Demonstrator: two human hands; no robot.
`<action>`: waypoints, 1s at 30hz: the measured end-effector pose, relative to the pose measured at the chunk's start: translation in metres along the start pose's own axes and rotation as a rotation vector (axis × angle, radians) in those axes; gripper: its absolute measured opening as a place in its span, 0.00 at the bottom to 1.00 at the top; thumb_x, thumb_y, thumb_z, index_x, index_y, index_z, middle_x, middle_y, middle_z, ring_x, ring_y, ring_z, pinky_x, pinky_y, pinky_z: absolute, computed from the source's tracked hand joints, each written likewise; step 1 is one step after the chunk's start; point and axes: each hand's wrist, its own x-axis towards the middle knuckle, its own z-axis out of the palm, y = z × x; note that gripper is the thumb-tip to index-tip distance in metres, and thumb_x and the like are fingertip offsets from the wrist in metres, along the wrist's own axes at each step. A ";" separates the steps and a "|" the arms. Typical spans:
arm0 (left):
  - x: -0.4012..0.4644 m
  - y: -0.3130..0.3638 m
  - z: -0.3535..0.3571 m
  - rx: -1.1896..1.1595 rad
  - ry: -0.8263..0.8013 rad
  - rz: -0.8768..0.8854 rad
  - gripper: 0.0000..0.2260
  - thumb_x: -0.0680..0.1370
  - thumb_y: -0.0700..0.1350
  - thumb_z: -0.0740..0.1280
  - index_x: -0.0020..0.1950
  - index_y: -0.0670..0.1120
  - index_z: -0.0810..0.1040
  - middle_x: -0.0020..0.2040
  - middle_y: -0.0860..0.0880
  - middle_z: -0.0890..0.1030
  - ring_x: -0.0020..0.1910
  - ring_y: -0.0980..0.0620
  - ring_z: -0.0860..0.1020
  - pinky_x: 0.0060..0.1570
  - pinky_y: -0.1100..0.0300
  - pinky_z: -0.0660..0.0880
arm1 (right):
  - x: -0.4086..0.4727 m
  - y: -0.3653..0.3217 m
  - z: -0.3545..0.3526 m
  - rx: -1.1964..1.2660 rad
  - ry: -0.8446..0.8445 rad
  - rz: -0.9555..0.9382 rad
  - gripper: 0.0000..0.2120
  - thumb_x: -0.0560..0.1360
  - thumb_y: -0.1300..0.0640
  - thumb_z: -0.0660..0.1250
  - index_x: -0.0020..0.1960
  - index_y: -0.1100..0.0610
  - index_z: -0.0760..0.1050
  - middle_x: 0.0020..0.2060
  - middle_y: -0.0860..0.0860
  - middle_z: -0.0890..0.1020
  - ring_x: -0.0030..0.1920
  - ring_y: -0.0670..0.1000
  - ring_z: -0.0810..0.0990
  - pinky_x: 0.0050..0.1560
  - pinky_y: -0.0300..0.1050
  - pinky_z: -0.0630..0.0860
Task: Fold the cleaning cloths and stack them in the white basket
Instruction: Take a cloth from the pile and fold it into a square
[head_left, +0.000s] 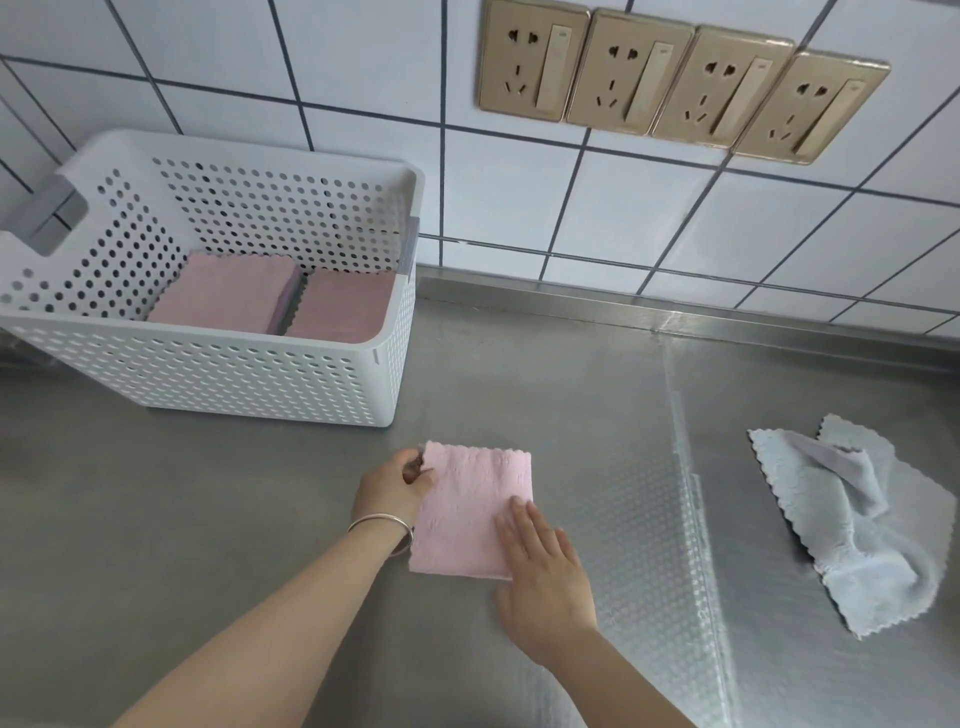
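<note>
Countertop: left hand (395, 486) pinches pink cloth (470, 512).

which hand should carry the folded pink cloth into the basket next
Probably the left. The left hand already pinches the pink cloth at its left edge, on the side toward the white basket. The right hand only rests flat on it, farther away.

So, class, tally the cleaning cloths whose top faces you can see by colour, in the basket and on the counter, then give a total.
Pink: 3, namely two folded stacks' tops in the white basket, and the folded pink cloth under both hands.
Grey-blue: 1, the crumpled cloth on the counter.
Total: 4. Cloths lower in the stacks cannot be counted.
</note>
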 end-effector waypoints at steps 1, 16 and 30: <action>-0.002 -0.001 0.000 0.000 0.043 0.026 0.16 0.74 0.47 0.69 0.61 0.49 0.75 0.53 0.48 0.82 0.53 0.47 0.79 0.51 0.60 0.72 | 0.001 0.000 -0.005 -0.011 -0.010 0.006 0.29 0.63 0.48 0.55 0.60 0.55 0.78 0.62 0.53 0.77 0.61 0.53 0.77 0.54 0.52 0.78; -0.015 -0.028 0.038 0.785 -0.013 0.784 0.30 0.73 0.60 0.55 0.72 0.47 0.61 0.73 0.44 0.65 0.72 0.45 0.59 0.68 0.51 0.53 | 0.049 0.019 0.008 -0.057 -0.223 0.012 0.32 0.79 0.41 0.38 0.74 0.59 0.56 0.73 0.51 0.62 0.76 0.49 0.44 0.69 0.51 0.51; -0.034 -0.008 0.019 0.270 0.323 0.006 0.11 0.69 0.47 0.69 0.49 0.46 0.78 0.54 0.44 0.75 0.55 0.42 0.72 0.52 0.53 0.70 | 0.053 0.018 -0.039 0.616 -0.136 0.616 0.20 0.74 0.58 0.60 0.66 0.56 0.68 0.60 0.51 0.74 0.58 0.52 0.74 0.52 0.44 0.72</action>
